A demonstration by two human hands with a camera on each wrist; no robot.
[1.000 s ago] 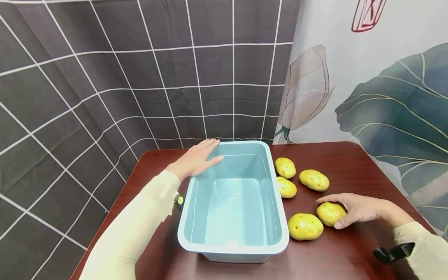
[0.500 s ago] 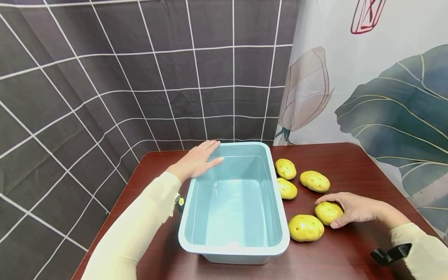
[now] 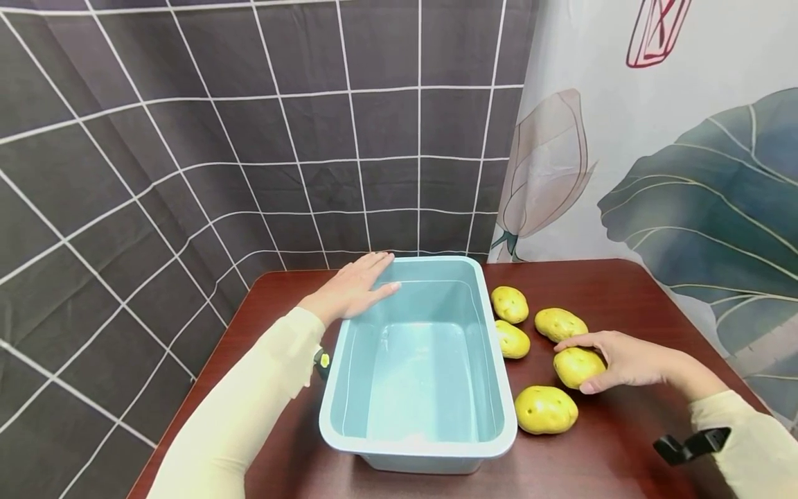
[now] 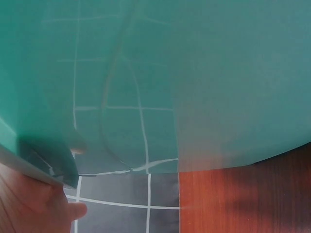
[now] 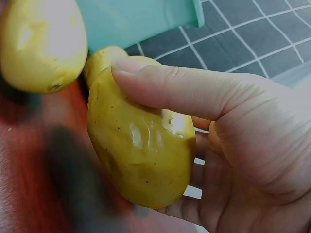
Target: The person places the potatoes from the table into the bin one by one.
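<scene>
My right hand point(image 3: 630, 359) grips a yellow potato point(image 3: 576, 367), thumb on the near side and fingers around the far side. In the right wrist view the held potato point(image 5: 143, 145) fills the space between thumb and fingers. My left hand point(image 3: 352, 287) lies with straight fingers over the far left corner of a light blue plastic tub point(image 3: 414, 447). In the left wrist view the tub's wall point(image 4: 218, 87) takes up most of the picture, with part of the left hand point(image 4: 36, 206) below it. Nothing lies inside the tub.
Right of the tub lie several more potatoes: one in front point(image 3: 546, 410), one behind the held one point(image 3: 560, 324), and two along the tub's side point(image 3: 510, 305). All rest on a reddish-brown table point(image 3: 623, 291). A dark grid curtain point(image 3: 386, 125) hangs behind.
My right hand has moved the gripped potato slightly left and away from me, apart from the front potato. The left hand and the tub have stayed in place.
</scene>
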